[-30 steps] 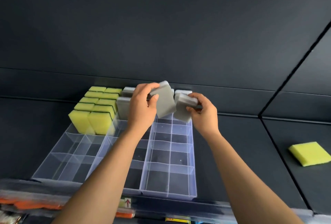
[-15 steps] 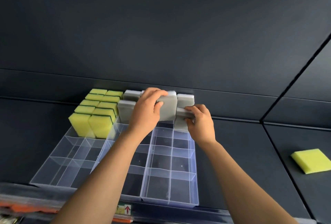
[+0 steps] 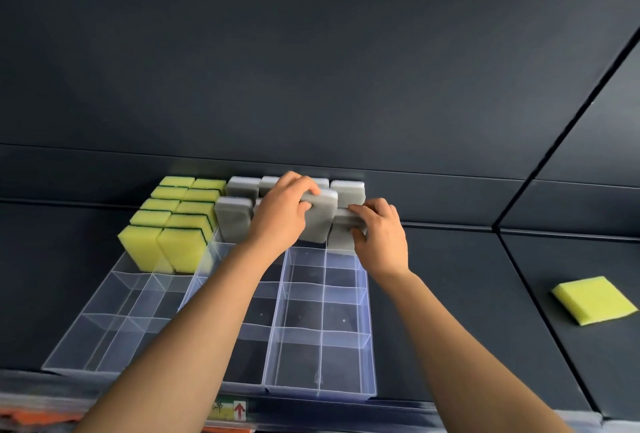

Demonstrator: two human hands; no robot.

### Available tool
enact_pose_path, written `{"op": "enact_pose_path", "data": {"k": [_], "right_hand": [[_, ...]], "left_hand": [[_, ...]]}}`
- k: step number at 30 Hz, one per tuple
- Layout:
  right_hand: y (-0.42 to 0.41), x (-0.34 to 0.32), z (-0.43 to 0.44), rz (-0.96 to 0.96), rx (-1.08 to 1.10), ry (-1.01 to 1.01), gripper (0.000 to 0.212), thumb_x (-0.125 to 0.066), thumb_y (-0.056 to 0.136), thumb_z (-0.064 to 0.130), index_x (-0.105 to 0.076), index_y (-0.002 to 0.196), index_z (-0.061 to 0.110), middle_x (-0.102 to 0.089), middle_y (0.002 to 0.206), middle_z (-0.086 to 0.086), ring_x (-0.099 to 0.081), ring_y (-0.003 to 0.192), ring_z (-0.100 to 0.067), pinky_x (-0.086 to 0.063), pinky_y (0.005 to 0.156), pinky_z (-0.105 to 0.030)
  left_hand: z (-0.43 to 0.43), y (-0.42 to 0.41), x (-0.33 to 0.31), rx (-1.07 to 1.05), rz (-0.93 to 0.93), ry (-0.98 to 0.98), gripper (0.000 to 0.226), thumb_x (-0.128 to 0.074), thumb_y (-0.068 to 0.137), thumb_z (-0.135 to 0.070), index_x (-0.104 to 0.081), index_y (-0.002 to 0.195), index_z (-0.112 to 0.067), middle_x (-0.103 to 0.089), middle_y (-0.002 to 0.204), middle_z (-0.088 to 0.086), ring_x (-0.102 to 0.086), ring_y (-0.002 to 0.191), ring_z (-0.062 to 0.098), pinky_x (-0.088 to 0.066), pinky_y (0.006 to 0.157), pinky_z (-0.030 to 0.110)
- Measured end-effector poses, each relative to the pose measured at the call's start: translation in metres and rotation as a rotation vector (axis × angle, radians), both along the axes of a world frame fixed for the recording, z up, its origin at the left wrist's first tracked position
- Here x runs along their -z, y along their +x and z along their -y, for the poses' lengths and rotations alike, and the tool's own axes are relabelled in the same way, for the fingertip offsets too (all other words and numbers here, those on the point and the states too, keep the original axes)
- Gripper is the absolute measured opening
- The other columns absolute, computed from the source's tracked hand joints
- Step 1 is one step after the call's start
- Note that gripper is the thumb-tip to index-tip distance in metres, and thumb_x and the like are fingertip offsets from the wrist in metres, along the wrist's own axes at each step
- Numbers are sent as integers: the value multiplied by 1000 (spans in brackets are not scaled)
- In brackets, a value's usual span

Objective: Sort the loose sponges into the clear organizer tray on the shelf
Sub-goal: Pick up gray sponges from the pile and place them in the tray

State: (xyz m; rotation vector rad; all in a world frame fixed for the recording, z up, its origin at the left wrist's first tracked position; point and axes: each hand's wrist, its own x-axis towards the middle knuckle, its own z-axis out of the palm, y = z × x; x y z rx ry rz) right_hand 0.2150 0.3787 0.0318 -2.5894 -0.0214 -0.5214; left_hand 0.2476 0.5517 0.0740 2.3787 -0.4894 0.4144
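I see upright yellow sponges (image 3: 173, 242) filling the organizer tray's (image 3: 322, 360) 10 o'clock corner, with standing grey sponges (image 3: 234, 219) crowding 12 and a loose yellow sponge (image 3: 594, 299) lying flat at 3. My left hand (image 3: 280, 212) grips one grey sponge (image 3: 320, 224) and my right hand (image 3: 381, 237) pinches another grey sponge (image 3: 341, 242). Both sit in back compartments, long axes roughly upright.

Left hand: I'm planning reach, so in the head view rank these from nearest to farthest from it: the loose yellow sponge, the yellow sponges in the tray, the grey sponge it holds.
1. Grey sponge: gripped in the left hand itself.
2. Yellow sponges: upright in the tray, just to the hand's left.
3. Loose sponge: far off to the right, outside the tray.
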Motion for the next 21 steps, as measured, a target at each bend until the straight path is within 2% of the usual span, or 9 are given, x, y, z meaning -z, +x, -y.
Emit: {"op": "enact_pose_path", "data": {"k": [4, 8, 13, 17, 21], "right_hand": [[1, 0, 0, -2, 3, 6, 38, -59, 85, 5, -61, 121, 17, -52, 116, -1, -44, 104, -21, -50, 73, -34], [1, 0, -1, 6, -1, 7, 38, -59, 85, 5, -61, 121, 19, -52, 114, -1, -45, 103, -21, -50, 72, -35], [1, 0, -1, 20, -18, -6, 36, -58, 86, 6, -64, 119, 21, -53, 112, -3, -46, 100, -23, -51, 69, -38], [1, 1, -3, 33, -20, -16, 34, -58, 87, 6, -66, 117, 21, -54, 112, -4, -47, 99, -24, -51, 68, -39], [-1, 1, -5, 40, -9, -32, 35, -57, 87, 7, -65, 118, 21, -54, 114, -5, -47, 101, -25, -50, 66, -38]], "left_hand": [[-4, 3, 3, -1, -46, 39, 21, -55, 85, 3, -57, 94, -16, -49, 102, -5, -47, 79, 16, -44, 71, 37], [-5, 4, 7, 7, -33, 194, 18, -58, 85, -1, -56, 97, -15, -51, 109, -2, -47, 75, 18, -39, 65, 33], [-2, 11, 6, 26, 98, 439, 19, -64, 80, -2, -60, 97, -8, -54, 108, 5, -47, 101, 24, -36, 82, 30], [1, 10, 13, 27, 45, 541, 20, -59, 81, 2, -57, 97, -10, -54, 105, 3, -48, 102, 22, -39, 82, 33], [2, 11, 15, 36, 57, 523, 22, -57, 79, 6, -57, 95, -9, -55, 104, 5, -49, 100, 23, -40, 81, 34]]}}
